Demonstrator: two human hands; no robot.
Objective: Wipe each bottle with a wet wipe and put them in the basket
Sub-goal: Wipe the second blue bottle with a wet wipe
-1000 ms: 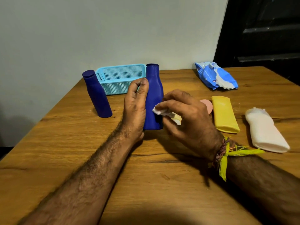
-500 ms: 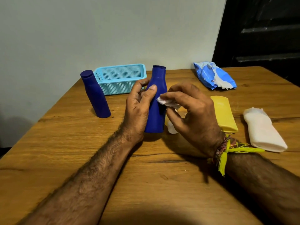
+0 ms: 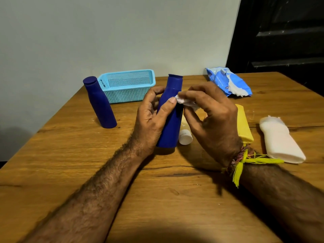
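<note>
My left hand [image 3: 150, 120] grips a dark blue bottle [image 3: 171, 130], which tilts slightly with its base near the table. My right hand [image 3: 212, 120] pinches a white wet wipe [image 3: 182, 99] against the bottle's upper body. A second blue bottle [image 3: 100, 106] stands upright to the left. The light blue basket [image 3: 128, 86] sits behind them by the wall and looks empty. A yellow bottle [image 3: 244, 127] and a white bottle [image 3: 280, 139] lie on the right. A pale bottle with a white cap [image 3: 185, 138] lies behind my hands, mostly hidden.
A blue pack of wet wipes [image 3: 228, 81] lies at the back right with a wipe sticking out. The wooden table [image 3: 157, 199] ends at the left edge by the wall. A dark doorway is at the right.
My left hand has lifted and tilted the blue bottle toward me. My right hand with the wipe has moved up along the bottle from its lower part to its shoulder.
</note>
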